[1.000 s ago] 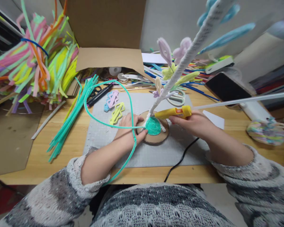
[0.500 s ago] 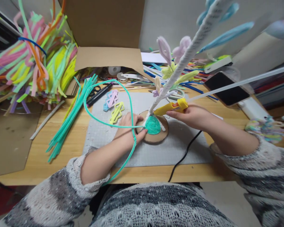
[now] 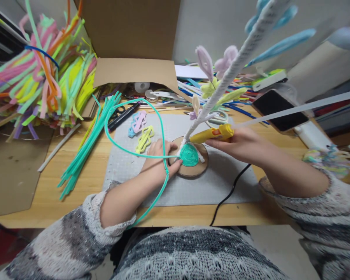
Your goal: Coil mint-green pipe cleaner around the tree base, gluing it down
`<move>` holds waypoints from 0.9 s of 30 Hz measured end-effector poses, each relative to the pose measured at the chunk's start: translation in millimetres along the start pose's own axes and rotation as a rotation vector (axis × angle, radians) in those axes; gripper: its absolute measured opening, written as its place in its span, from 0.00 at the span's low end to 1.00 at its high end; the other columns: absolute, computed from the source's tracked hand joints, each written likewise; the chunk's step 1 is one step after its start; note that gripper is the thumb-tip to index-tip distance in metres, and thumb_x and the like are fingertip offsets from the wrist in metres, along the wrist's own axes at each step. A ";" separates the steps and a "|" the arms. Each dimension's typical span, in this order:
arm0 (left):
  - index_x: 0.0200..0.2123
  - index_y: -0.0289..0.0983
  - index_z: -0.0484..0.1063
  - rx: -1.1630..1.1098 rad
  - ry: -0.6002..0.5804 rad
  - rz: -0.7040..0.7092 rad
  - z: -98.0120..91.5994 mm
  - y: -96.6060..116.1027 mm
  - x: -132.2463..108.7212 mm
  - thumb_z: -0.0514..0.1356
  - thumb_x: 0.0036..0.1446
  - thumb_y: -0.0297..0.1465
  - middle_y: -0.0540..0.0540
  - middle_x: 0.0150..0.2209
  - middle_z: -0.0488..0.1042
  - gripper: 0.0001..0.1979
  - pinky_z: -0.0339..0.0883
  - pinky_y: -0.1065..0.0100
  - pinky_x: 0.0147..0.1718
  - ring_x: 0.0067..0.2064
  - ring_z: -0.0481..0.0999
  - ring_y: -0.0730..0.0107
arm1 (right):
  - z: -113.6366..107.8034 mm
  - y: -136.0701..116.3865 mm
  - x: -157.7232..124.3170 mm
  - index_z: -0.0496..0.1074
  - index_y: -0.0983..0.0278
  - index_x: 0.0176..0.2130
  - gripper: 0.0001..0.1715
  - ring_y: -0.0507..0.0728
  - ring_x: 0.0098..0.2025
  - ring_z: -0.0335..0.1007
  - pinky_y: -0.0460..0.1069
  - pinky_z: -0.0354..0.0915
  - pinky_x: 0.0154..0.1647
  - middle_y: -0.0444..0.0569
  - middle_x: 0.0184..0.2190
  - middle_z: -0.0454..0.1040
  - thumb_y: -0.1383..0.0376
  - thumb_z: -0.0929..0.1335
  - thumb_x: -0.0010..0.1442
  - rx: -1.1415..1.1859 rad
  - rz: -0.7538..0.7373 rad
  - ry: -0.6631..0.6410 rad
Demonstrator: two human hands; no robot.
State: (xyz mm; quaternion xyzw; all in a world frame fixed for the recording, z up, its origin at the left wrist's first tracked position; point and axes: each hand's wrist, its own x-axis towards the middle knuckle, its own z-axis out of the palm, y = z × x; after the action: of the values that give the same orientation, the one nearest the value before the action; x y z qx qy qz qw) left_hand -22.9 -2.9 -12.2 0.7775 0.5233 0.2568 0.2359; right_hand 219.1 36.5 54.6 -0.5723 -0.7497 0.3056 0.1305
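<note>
With our left fingers (image 3: 175, 167) we clasp the round base (image 3: 191, 172), presumably to steady it beneath the glue gun (image 3: 211, 134) gripped in our right fingers (image 3: 221, 145) opposite.

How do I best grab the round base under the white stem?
Probably pinch the near rim of the round base from the person's side: that edge is bare, while the green coil covers the middle and the yellow glue gun points in from the right.

The left forearm (image 3: 121, 204) reaches far and right, the left hand (image 3: 160, 156) with its thumb (image 3: 175, 167) near and bent fingers (image 3: 159, 147) far; the right forearm (image 3: 296, 175) angles far and left, the right hand (image 3: 239, 145) curled in a grip
</note>
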 end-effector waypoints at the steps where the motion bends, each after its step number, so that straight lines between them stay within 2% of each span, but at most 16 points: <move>1: 0.44 0.37 0.69 0.002 -0.001 -0.003 -0.2 0.2 0.1 0.62 0.51 0.37 0.42 0.41 0.69 0.17 0.65 0.55 0.44 0.45 0.69 0.56 | 0.9 -0.1 0.3 0.78 0.56 0.37 0.16 0.58 0.33 0.73 0.53 0.70 0.35 0.42 0.31 0.79 0.51 0.67 0.55 -0.012 0.012 0.013; 11: 0.45 0.38 0.69 0.013 0.001 -0.001 0.7 -0.4 -0.3 0.62 0.51 0.37 0.43 0.41 0.69 0.17 0.64 0.55 0.44 0.45 0.69 0.55 | -0.7 -9.1 -2.3 0.79 0.56 0.37 0.12 0.57 0.33 0.73 0.52 0.69 0.35 0.41 0.31 0.78 0.54 0.69 0.55 -0.038 0.095 -0.002; 15: 0.44 0.37 0.69 0.007 -0.008 -0.002 -0.1 0.4 0.1 0.62 0.51 0.37 0.42 0.41 0.69 0.17 0.64 0.55 0.44 0.45 0.69 0.55 | -1.9 -7.5 -1.9 0.78 0.55 0.35 0.11 0.56 0.31 0.72 0.51 0.67 0.33 0.40 0.29 0.78 0.55 0.68 0.55 -0.062 0.056 0.015; 19: 0.44 0.38 0.69 0.010 -0.016 -0.011 -1.0 1.3 0.2 0.62 0.51 0.36 0.42 0.41 0.69 0.17 0.64 0.54 0.44 0.45 0.69 0.55 | -2.3 -3.0 -1.1 0.78 0.56 0.35 0.14 0.57 0.31 0.72 0.52 0.67 0.33 0.42 0.29 0.77 0.52 0.68 0.54 -0.036 0.023 -0.013; 24: 0.44 0.38 0.68 -0.011 0.004 0.001 -0.3 0.8 -0.3 0.62 0.52 0.36 0.43 0.41 0.69 0.16 0.64 0.55 0.44 0.46 0.68 0.56 | -1.6 1.9 -1.9 0.78 0.56 0.38 0.16 0.57 0.32 0.72 0.53 0.68 0.34 0.42 0.32 0.79 0.52 0.67 0.55 0.032 -0.027 0.000; 27: 0.44 0.39 0.68 -0.009 0.007 0.003 0.4 0.0 -0.5 0.62 0.51 0.36 0.43 0.41 0.68 0.17 0.64 0.55 0.44 0.45 0.68 0.57 | -0.9 2.6 -3.1 0.78 0.56 0.37 0.15 0.57 0.32 0.73 0.52 0.68 0.33 0.41 0.31 0.79 0.52 0.67 0.54 -0.010 -0.009 0.005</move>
State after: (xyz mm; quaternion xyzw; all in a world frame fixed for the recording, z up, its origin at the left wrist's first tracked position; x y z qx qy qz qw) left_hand -22.8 -3.4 -12.5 0.7762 0.5219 0.2623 0.2373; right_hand 222.6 34.3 54.2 -0.5705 -0.7534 0.2997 0.1309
